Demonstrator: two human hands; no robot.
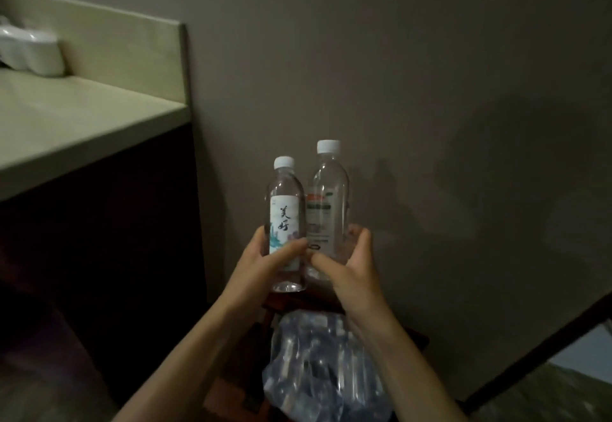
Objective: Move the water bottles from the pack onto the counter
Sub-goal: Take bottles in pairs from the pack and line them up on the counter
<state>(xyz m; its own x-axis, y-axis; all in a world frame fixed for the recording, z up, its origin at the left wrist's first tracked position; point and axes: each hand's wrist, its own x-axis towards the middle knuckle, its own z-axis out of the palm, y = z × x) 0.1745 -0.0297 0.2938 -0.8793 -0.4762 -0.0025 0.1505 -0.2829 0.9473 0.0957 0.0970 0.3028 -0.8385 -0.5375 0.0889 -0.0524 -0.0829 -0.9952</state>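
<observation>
- While both bottles are held up w/ caps on top in the head view, the counter [76,123] lies up and to the left of them, its right edge and front-right corner nearest.
- Left hand [265,264]: fingers and thumb curled round the lower half of the left bottle [285,219], the one w/ the painted label; long axis vertical.
- Right hand [347,261]: wrapped round the base of the right bottle [328,203], also upright, a bit higher; the two bottles sit just beside each other, maybe touching.
- Pack [318,365]: crumpled plastic below the wrists, on a dark stand by the wall; contents too blurred to count.
- Judgement: the left hand is nearer the counter, so the carry goes leftward and up over that edge, left bottle first.
- White cups [31,52] at the counter's back-left; set down short of them.
</observation>
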